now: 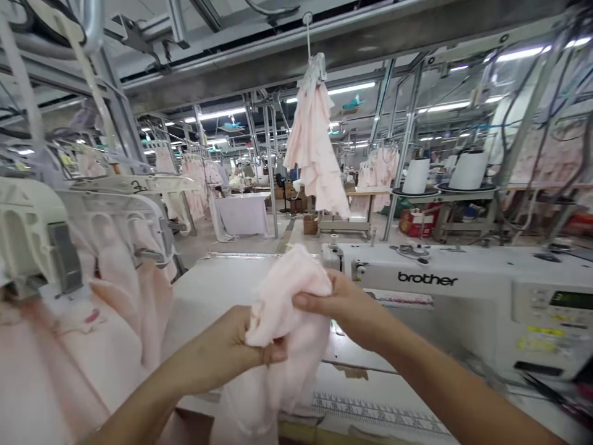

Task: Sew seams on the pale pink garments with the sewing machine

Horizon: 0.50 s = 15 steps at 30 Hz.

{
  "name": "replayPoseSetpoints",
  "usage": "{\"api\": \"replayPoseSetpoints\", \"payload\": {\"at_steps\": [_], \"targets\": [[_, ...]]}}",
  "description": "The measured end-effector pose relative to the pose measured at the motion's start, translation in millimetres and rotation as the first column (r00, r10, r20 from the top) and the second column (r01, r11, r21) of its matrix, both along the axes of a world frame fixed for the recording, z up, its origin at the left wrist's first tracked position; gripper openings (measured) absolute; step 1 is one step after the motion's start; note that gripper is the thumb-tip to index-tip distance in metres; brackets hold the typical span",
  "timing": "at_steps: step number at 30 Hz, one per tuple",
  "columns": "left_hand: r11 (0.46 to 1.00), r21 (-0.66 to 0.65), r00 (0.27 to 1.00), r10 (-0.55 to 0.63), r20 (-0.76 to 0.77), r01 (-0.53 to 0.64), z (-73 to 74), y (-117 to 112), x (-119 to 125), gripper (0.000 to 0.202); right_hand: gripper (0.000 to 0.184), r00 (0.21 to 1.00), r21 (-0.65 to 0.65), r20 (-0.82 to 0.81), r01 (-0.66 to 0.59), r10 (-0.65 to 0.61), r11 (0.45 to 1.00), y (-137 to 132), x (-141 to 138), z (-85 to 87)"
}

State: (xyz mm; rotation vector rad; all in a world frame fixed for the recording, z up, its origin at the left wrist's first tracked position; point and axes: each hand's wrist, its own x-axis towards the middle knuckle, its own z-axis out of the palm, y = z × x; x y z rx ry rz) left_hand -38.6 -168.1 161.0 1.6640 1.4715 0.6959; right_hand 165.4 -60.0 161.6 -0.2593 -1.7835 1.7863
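Note:
A pale pink piece of fabric [291, 334] is bunched up between my two hands, over the front of the sewing table. My left hand [245, 340] grips its lower left part, the thumb lying across the cloth. Higher up and to the right, my right hand [343, 309] pinches the folded top with its thumb in front. The rest of the cloth hangs down below, past the bottom of the view. Just right of the fabric stands a white Brother sewing machine [445, 309]; the cloth hides part of its needle area.
Pink garment pieces [115, 303] hang from white clamps [106, 204] close on the left. Another pink bundle [315, 136] hangs from the overhead rail. Thread cones [467, 170] stand behind the machine. A measuring tape [375, 411] runs along the table's front, and dark scissors-like handles [556, 395] lie at right.

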Motion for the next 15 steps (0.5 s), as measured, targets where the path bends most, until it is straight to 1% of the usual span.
{"api": "replayPoseSetpoints", "payload": {"at_steps": [1, 2, 3, 4, 5, 6, 7, 8, 9, 10, 11, 12, 13, 14, 15], "targets": [[0.996, -0.062, 0.996, -0.06, -0.07, 0.056, -3.5, 7.1, -1.5, 0.023, 0.039, 0.993, 0.062, 0.025, 0.117, -0.119, 0.991, -2.3, 13.4, -0.5], [0.989, -0.114, 0.983, -0.109, -0.15, 0.092, -4.6, 13.8, -4.7, 0.02, 0.033, 0.97, 0.156, 0.047, 0.228, -0.238, 0.961, -5.0, 26.1, 1.1], [0.983, -0.148, 0.959, -0.145, -0.242, 0.111, -3.8, 20.1, -9.0, 0.017, 0.028, 0.939, 0.271, 0.06, 0.312, -0.34, 0.911, -8.0, 37.6, 4.1], [0.984, -0.139, 0.924, -0.156, -0.349, 0.113, -1.2, 25.7, -13.7, 0.013, 0.021, 0.906, 0.399, 0.057, 0.365, -0.42, 0.841, -11.3, 47.6, 8.0], [0.992, -0.073, 0.877, -0.126, -0.464, 0.104, 2.6, 30.8, -18.2, 0.012, 0.014, 0.878, 0.537, 0.025, 0.392, -0.479, 0.747, -14.8, 55.9, 12.1], [0.994, 0.05, 0.823, -0.05, -0.566, 0.095, 7.4, 35.1, -22.1, 0.014, 0.009, 0.854, 0.665, -0.031, 0.406, -0.519, 0.627, -18.5, 62.4, 15.4], [0.972, 0.213, 0.769, 0.063, -0.637, 0.097, 12.4, 38.8, -25.2, 0.016, 0.006, 0.831, 0.771, -0.115, 0.42, -0.544, 0.479, -22.5, 67.1, 17.4], [0.912, 0.394, 0.718, 0.196, -0.668, 0.117, 16.8, 42.0, -27.5, 0.019, 0.008, 0.806, 0.84, -0.212, 0.439, -0.553, 0.318, -26.6, 70.3, 17.5], [0.807, 0.57, 0.676, 0.335, -0.656, 0.154, 19.9, 44.9, -29.0, 0.023, 0.013, 0.78, 0.871, -0.31, 0.462, -0.543, 0.167, -30.7, 71.9, 15.0], [0.674, 0.71, 0.653, 0.446, -0.612, 0.205, 20.5, 47.8, -30.0, 0.026, 0.018, 0.761, 0.878, -0.39, 0.478, -0.518, 0.041, -34.6, 72.3, 9.5], [0.548, 0.794, 0.651, 0.507, -0.565, 0.263, 17.8, 50.9, -31.0, 0.026, 0.02, 0.756, 0.877, -0.441, 0.477, -0.484, -0.055, -38.2, 71.5, 0.7], [0.454, 0.834, 0.664, 0.522, -0.535, 0.315, 11.2, 54.1, -32.4, 0.026, 0.021, 0.769, 0.881, -0.457, 0.458, -0.447, -0.113, -41.1, 69.7, -11.4], [0.416, 0.837, 0.681, 0.499, -0.536, 0.354, 0.5, 57.5, -34.5, 0.025, 0.023, 0.808, 0.903, -0.427, 0.408, -0.407, -0.136, -43.3, 67.0, -26.7], [0.443, 0.812, 0.695, 0.442, -0.567, 0.381, -14.0, 60.7, -37.9, 0.026, 0.025, 0.862, 0.939, -0.343, 0.318, -0.374, -0.129, -44.4, 64.0, -44.5], [0.514, 0.764, 0.708, 0.364, -0.606, 0.39, -31.5, 63.4, -42.8, 0.029, 0.025, 0.907, 0.973, -0.232, 0.223, -0.351, -0.067, -44.5, 61.0, -63.7]]}}
